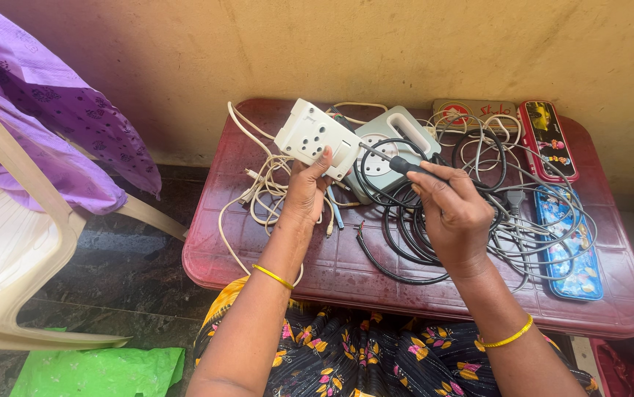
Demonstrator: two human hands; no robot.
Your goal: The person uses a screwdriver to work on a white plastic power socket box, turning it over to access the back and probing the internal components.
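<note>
White socket box held raised in one hand, screwdriver tip brought against its edge by the other.

The left hand (304, 192) is raised from a bent wrist, its fingers closed around the lower edge of the white rectangular plastic socket box (318, 138), which is tilted above the dark red plastic table (273, 257). The right hand (453, 217) is curled shut around the black-handled screwdriver (390, 162), whose shaft is pointed left, its tip met with the box's right side. A grey socket box (398, 136) and tangled black and white cables (479, 213) are seen behind.
</note>
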